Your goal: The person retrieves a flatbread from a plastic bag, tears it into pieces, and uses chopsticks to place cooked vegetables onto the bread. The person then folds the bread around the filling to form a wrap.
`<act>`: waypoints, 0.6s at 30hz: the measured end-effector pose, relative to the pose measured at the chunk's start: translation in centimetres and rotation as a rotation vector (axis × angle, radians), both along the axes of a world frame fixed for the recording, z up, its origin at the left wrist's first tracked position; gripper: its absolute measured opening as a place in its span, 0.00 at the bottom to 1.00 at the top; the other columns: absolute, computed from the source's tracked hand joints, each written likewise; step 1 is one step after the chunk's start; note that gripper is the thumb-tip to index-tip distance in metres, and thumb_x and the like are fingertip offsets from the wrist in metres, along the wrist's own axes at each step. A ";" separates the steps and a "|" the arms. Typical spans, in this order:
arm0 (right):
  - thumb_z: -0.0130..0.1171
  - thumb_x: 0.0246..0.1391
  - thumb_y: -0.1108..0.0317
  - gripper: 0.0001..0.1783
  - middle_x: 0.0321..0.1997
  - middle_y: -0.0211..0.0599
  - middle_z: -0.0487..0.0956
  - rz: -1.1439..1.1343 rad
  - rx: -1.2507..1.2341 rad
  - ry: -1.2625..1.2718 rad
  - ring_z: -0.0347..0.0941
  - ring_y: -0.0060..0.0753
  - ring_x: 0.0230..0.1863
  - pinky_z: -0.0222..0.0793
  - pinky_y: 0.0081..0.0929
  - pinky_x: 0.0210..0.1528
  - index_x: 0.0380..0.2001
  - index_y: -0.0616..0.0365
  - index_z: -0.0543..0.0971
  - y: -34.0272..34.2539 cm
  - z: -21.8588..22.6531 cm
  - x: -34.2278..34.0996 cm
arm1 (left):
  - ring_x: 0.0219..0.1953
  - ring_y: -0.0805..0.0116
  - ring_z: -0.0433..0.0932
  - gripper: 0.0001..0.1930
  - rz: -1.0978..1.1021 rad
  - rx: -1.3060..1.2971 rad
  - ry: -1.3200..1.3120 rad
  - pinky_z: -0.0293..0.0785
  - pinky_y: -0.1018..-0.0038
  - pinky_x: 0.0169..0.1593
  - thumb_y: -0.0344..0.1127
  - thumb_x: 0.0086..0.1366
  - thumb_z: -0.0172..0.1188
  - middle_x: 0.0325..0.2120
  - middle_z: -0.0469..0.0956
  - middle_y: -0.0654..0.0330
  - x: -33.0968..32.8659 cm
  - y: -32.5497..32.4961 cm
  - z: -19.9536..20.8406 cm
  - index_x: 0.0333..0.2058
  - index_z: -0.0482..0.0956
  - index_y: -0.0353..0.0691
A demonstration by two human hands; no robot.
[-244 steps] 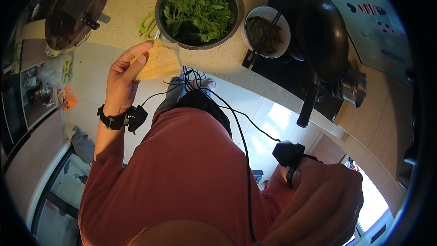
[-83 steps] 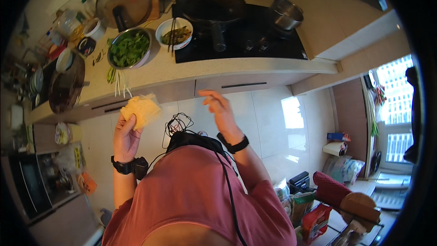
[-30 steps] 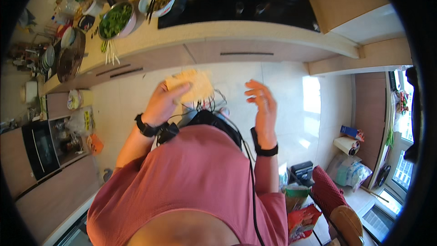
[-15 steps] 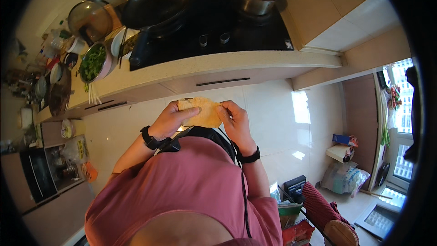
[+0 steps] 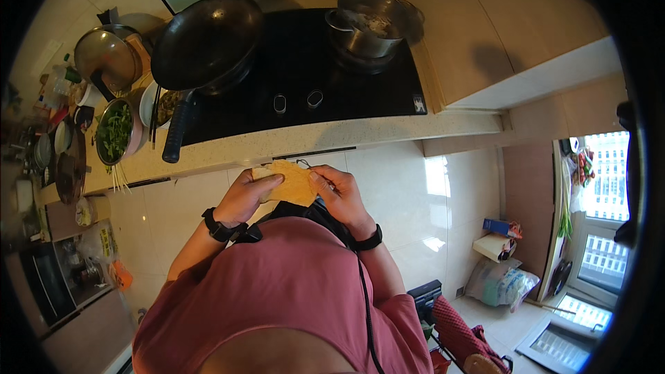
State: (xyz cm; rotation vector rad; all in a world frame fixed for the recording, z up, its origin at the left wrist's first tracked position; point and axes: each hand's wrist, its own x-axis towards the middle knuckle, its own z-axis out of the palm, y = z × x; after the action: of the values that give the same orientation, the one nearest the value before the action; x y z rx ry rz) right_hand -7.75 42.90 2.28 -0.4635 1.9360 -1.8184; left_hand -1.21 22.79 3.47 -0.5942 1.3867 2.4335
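Observation:
A flat, thin, tan-yellow sheet (image 5: 294,183), its kind not plain from its look, is held up in front of my waist. My left hand (image 5: 241,197) grips its left end, the thumb laid across the upper face. At the other end my right hand (image 5: 344,199) pinches the edge between thumb and fingers. Both hands are just short of the counter's front edge. A thin dark loop shows by my right fingertips; what it belongs to I cannot make out.
Ahead, a black cooktop (image 5: 298,73) bears a dark wok (image 5: 208,41), its handle jutting past the counter edge (image 5: 277,137), and a steel pot (image 5: 367,45) with pale contents. Left stand a bowl of leafy greens (image 5: 118,135) and a glass lid (image 5: 104,62). Bags (image 5: 499,280) lie at right.
The view has tilted, so more of the wall behind the stove shows and the scene sits further left. Both hands still grip the tan sheet, its angle slightly altered.

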 end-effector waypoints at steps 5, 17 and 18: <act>0.54 0.60 0.69 0.10 0.26 0.35 0.75 0.195 -0.100 -0.020 0.67 0.20 0.27 0.64 0.20 0.30 0.37 0.67 0.77 0.8 0.1 -3.4 | 0.44 0.71 0.77 0.15 0.092 -0.029 -0.063 0.74 0.75 0.49 0.32 0.66 0.55 0.41 0.78 0.59 -1.1 1.4 0.4 0.48 0.72 0.32; 0.54 0.60 0.70 0.09 0.25 0.35 0.73 0.554 -0.244 0.051 0.63 0.20 0.24 0.58 0.20 0.25 0.34 0.67 0.77 4.4 -0.3 -10.6 | 0.44 0.70 0.77 0.14 0.290 -0.142 0.020 0.76 0.72 0.48 0.35 0.70 0.48 0.43 0.76 0.58 -3.2 8.4 0.8 0.50 0.70 0.34; 0.54 0.59 0.71 0.08 0.25 0.36 0.73 0.568 -0.259 0.062 0.63 0.20 0.24 0.58 0.20 0.25 0.34 0.67 0.77 4.6 -0.3 -10.9 | 0.44 0.69 0.77 0.14 0.302 -0.159 0.009 0.76 0.71 0.48 0.35 0.70 0.48 0.43 0.75 0.58 -3.2 9.0 0.7 0.50 0.70 0.34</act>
State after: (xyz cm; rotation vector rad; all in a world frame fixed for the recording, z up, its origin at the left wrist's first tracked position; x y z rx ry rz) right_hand -18.69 47.46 1.94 -1.0440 1.4034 -1.6779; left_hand -4.46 31.76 4.21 -0.8907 1.6072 2.5684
